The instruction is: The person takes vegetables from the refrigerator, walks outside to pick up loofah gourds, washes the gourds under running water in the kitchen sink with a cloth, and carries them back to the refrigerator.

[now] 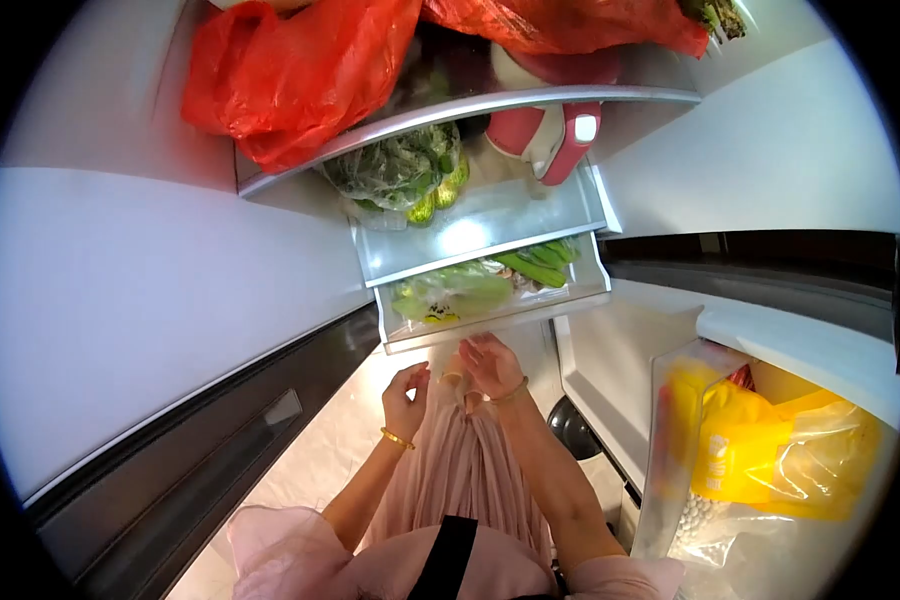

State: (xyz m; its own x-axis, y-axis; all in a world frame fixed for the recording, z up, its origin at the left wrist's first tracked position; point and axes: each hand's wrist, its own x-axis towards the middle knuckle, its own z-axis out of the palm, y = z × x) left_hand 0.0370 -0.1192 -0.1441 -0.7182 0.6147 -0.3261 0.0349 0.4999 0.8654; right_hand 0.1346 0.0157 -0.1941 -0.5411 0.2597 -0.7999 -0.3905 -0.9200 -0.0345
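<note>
My right hand (492, 368) is just below the front edge of a clear pull-out drawer (500, 328), palm turned inward and fingers stretched out, with nothing in it. To its left is my left hand (406, 395), its fingers loosely bent and a gap showing beside the thumb; it holds nothing I can see. Whether either hand touches the drawer front, I cannot tell. Inside the partly pulled-out drawer lie bagged pale-green vegetables (455, 288) and long green vegetables (535, 266).
Above, a glass shelf (470, 105) bears red plastic bags (295, 80). Below it are a bag of leafy greens (395, 170) and a pink-and-white handled container (560, 140). Open fridge doors flank me; the right door bin (667, 480) holds yellow packages (760, 445).
</note>
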